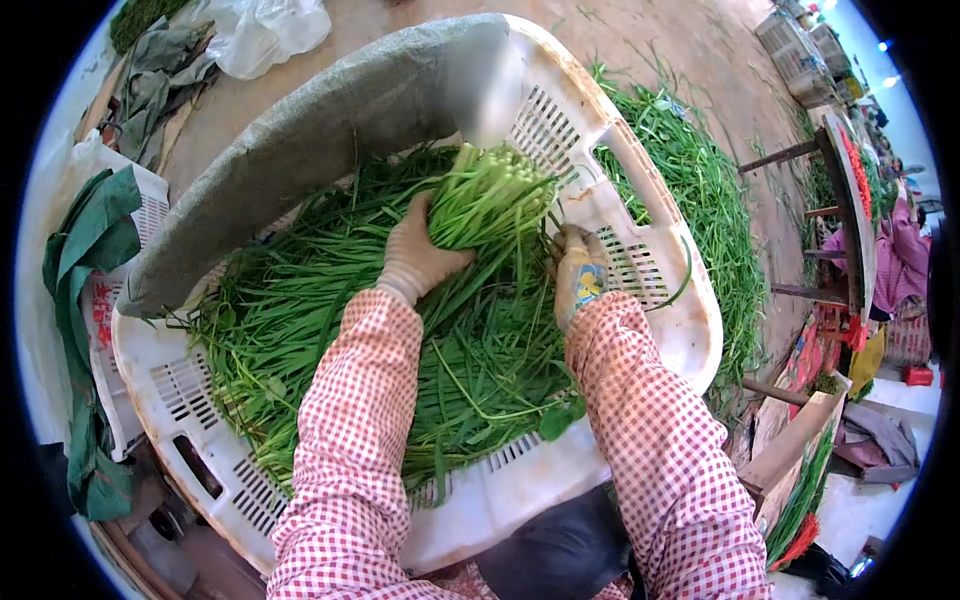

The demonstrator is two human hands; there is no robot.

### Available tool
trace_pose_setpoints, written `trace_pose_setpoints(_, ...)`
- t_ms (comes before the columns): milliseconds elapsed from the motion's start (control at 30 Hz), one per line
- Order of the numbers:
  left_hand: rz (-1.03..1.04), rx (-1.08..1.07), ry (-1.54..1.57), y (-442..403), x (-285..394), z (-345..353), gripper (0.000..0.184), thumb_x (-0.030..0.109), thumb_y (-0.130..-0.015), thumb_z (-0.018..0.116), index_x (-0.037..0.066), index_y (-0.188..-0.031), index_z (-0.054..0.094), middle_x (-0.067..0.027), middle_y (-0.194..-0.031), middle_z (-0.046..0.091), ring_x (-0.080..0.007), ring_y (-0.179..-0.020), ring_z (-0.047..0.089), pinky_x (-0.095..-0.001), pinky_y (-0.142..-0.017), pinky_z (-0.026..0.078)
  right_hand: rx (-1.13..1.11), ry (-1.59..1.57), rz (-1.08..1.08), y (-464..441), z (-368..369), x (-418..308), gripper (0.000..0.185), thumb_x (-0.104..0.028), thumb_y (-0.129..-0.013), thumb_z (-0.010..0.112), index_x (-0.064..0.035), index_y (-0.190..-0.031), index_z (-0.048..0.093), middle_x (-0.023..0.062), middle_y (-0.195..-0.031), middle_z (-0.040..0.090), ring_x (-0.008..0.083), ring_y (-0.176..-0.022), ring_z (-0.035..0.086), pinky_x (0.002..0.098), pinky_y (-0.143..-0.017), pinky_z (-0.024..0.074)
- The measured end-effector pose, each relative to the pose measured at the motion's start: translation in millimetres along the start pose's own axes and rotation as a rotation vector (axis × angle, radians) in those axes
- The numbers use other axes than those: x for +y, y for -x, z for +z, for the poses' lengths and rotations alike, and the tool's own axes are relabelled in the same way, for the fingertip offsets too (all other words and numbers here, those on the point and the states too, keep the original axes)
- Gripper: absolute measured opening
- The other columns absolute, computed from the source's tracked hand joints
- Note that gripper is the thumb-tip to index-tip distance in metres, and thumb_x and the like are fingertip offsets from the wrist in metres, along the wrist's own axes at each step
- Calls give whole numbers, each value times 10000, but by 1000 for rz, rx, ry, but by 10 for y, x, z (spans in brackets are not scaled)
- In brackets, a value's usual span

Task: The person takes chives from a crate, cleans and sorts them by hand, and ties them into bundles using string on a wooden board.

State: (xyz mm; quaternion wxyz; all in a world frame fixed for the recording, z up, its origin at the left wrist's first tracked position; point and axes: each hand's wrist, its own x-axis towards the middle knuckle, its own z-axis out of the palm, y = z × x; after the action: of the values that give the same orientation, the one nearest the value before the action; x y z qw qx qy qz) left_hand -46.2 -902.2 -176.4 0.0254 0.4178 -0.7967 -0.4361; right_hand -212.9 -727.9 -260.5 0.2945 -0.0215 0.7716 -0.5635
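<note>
My left hand (420, 252), in a pale knitted glove, is closed around a bunch of greens (495, 195). The bunch has thick pale stem ends at the top and narrow green leaves below. My right hand (577, 268), in a worn glove with a yellow and blue patch at the wrist, is beside the bunch, close to the right wall of the basket. Its fingers look curled, and what they hold, if anything, is hidden. Beneath both hands, loose long-leaved greens (300, 300) fill the large white plastic basket (690, 330).
A grey cloth (260, 160) drapes over the basket's far left rim. More greens (690, 170) lie on the floor at right. Tables (845, 210) with red-tied bundles stand further right, near a person in pink (900, 260). Green cloth (95, 240) hangs at left.
</note>
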Motion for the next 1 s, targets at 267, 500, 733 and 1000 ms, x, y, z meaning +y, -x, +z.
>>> trace_pose_setpoints(267, 366, 28, 238, 355, -246, -2, 919, 284, -582, 885, 81, -1301, 350, -168, -1183, 582, -291, -1069, 600, -383, -950, 500, 37, -829, 51, 338, 469, -774, 564, -551, -930, 499, -40, -1155, 574, 79, -993, 634, 185, -778, 598, 316, -705, 516)
trace_pose_setpoints(500, 352, -187, -166, 488, 368, -387, 1179, 317, -486, 891, 20, -1432, 254, -239, -1216, 553, -409, -1110, 553, -420, -985, 437, -317, -886, 17, 555, 412, -1180, 658, -603, -916, 463, -19, -1211, 540, 127, -1092, 611, 232, -925, 589, 361, -833, 489)
trace_pose_setpoints(733, 557, 90, -331, 678, 704, -397, 1344, 393, -416, 911, -19, -1460, 174, -250, -1438, 325, -428, -1306, 345, -457, -1085, 289, -450, -750, -6, 722, 543, -1312, 754, -654, -903, 428, 1, -1267, 506, 174, -1191, 588, 280, -1072, 579, 407, -961, 463)
trace_pose_setpoints(1000, 726, 19, 41, 89, 435, -311, 868, 243, -692, 821, 118, -1385, 315, -47, -1317, 521, -215, -1200, 503, -376, -1117, 317, -567, -646, -373, 870, 661, -1339, 802, -540, -833, 641, -49, -1401, 361, 119, -1309, 509, 232, -1217, 487, 390, -1092, 343)
